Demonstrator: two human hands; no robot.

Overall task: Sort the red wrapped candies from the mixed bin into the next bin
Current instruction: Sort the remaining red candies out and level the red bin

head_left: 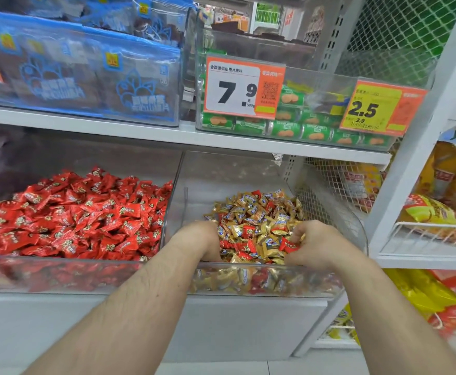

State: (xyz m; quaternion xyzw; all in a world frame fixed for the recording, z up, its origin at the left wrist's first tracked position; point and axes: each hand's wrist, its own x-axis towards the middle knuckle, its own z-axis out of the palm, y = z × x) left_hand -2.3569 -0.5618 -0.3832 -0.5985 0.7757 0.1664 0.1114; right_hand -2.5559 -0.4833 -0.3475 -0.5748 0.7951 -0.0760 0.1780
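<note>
The mixed bin [358, 226] is a clear plastic tub on the right, holding gold and blue wrapped candies [251, 212] with red ones scattered among them. The bin next to it [59, 257] on the left is heaped with red wrapped candies [80, 212]. Both my hands are inside the mixed bin. My left hand [203, 239] is sunk into the pile at the bin's left side, and its fingers are hidden among the candies. At the right side, my right hand [309, 243] has its fingers curled and pinches a red wrapped candy [289, 246].
A white shelf board [140, 133] runs close above both bins, carrying blue snack bags [86, 77] and a clear bin of green packets [289, 128] with price tags. A white upright post [410, 185] and wire baskets of yellow bags [437, 217] stand to the right.
</note>
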